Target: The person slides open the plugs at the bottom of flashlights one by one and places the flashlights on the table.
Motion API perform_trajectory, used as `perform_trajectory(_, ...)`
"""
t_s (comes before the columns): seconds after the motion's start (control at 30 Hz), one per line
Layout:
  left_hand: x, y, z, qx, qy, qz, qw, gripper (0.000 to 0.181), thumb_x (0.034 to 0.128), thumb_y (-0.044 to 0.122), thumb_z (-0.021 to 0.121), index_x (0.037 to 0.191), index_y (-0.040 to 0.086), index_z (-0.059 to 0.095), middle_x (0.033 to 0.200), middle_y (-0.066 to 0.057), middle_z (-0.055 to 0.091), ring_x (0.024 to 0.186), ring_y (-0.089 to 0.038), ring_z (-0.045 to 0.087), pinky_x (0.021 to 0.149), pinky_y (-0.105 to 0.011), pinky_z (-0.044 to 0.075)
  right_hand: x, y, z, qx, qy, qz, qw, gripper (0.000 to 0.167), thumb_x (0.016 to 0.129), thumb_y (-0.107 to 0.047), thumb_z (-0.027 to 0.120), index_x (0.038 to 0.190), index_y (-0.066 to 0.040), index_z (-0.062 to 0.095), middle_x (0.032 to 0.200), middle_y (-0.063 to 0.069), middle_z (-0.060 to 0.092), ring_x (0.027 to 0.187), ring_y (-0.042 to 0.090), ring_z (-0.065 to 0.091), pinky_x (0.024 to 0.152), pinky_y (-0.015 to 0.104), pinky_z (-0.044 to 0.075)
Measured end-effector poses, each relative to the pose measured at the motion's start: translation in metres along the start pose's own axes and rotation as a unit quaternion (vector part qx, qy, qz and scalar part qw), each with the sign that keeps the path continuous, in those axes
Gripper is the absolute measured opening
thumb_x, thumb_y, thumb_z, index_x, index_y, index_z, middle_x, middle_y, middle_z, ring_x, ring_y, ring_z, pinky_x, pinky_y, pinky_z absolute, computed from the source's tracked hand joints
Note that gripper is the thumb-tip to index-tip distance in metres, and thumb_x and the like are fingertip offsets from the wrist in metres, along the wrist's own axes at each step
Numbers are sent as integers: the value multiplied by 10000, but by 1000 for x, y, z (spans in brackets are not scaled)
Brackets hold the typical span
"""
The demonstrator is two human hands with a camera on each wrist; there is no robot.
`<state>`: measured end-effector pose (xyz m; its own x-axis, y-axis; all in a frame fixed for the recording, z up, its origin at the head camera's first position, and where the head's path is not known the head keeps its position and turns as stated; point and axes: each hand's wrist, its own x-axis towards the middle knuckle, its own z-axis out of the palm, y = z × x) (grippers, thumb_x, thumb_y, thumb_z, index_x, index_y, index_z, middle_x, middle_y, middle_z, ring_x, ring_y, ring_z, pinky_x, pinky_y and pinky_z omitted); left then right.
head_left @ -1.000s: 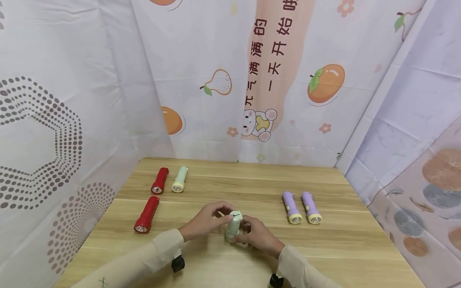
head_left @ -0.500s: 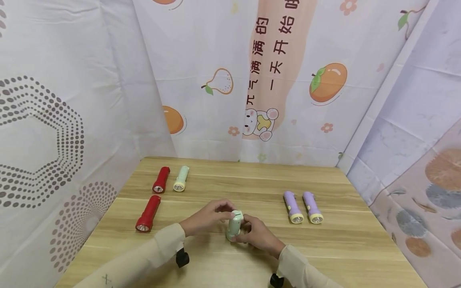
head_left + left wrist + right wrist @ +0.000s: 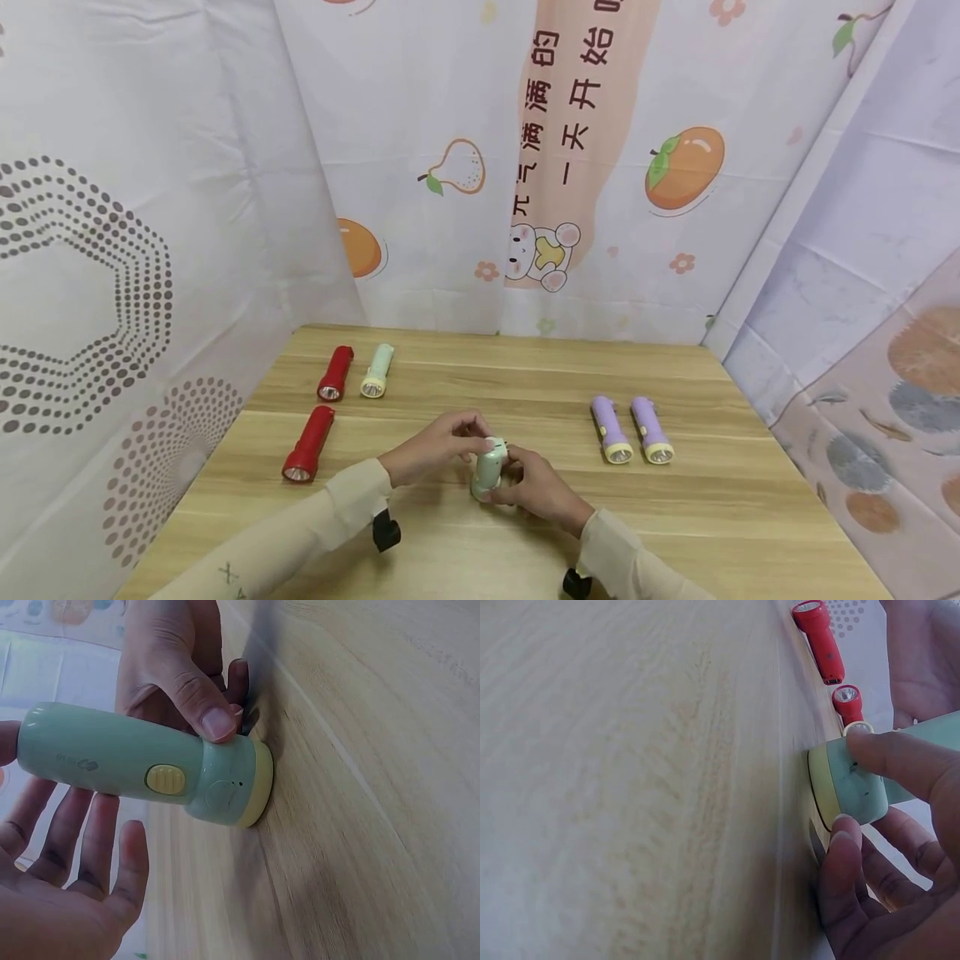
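Observation:
A pale green flashlight (image 3: 489,470) stands upright near the table's front middle, its cream-rimmed head down on the wood. My left hand (image 3: 435,447) holds its tail end from above, the thumb on the end and fingertips along the barrel. Low around the head, my right hand (image 3: 543,492) grips it between thumb and fingers. In the left wrist view, the flashlight (image 3: 112,754) shows a cream sliding switch facing that camera. The right wrist view has the right hand (image 3: 900,877) pinching the flashlight's head (image 3: 851,780), which sits against the tabletop.
Two red flashlights (image 3: 335,373) (image 3: 309,446) and another pale green flashlight (image 3: 377,371) lie at the left. A pair of purple flashlights (image 3: 611,429) (image 3: 651,430) lies at the right. Printed curtains (image 3: 420,167) enclose the wooden table (image 3: 480,375) at the back and sides.
My left hand and forearm have shifted slightly right and up at the flashlight's tail end. The right hand keeps its grip, and the flashlight stays standing in place.

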<state>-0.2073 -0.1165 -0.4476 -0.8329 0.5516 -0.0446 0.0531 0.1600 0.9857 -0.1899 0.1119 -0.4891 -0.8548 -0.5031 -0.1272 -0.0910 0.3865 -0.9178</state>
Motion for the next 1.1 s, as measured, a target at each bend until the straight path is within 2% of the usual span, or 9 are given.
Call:
perform_trajectory(0.17, 2, 1, 2, 32, 52, -19, 10000, 196, 998, 257, 691, 1090, 89, 655, 1073, -58, 634, 983, -218, 558, 865, -493, 529, 1, 1, 0, -86, 16, -13, 10000, 588, 829, -246, 879, 1333, -100, 614, 1100, 46, 671, 902, 232, 609, 638, 336, 516)
perform_trajectory(0.4, 3, 2, 4, 32, 103, -89, 9999, 195, 992, 266, 700, 1059, 91, 645, 1056, -60, 632, 978, -218, 560, 868, -487, 527, 2, 2, -1, -96, 19, 15, 10000, 556, 822, -247, 883, 1291, -94, 627, 1069, 55, 673, 778, 214, 606, 562, 321, 511)
perform_trajectory(0.83, 6, 8, 7, 298, 265, -101, 9992, 197, 982, 284, 704, 998, 98, 643, 1006, -36, 621, 959, -211, 527, 812, -390, 490, 2, -1, -1, -128, 45, 50, 9999, 495, 811, -263, 893, 1196, -84, 639, 1041, 82, 665, 705, 203, 583, 545, 321, 501)
perform_trajectory(0.97, 6, 5, 8, 368, 327, -92, 9987, 205, 984, 302, 710, 984, 108, 644, 1006, -29, 638, 948, -211, 536, 800, -387, 489, 3, 1, 0, -196, 58, 55, 9998, 480, 811, -279, 892, 1175, -78, 651, 1045, 77, 664, 745, 203, 588, 570, 324, 507)
perform_trajectory(1.1, 4, -2, 8, 650, 420, 72, 9970, 215, 987, 345, 711, 1003, 137, 662, 1020, -16, 662, 938, -215, 568, 805, -400, 517, 1, 1, 1, -253, 96, 35, 9996, 474, 813, -278, 887, 1178, -90, 651, 1018, 72, 658, 681, 186, 572, 529, 309, 495)
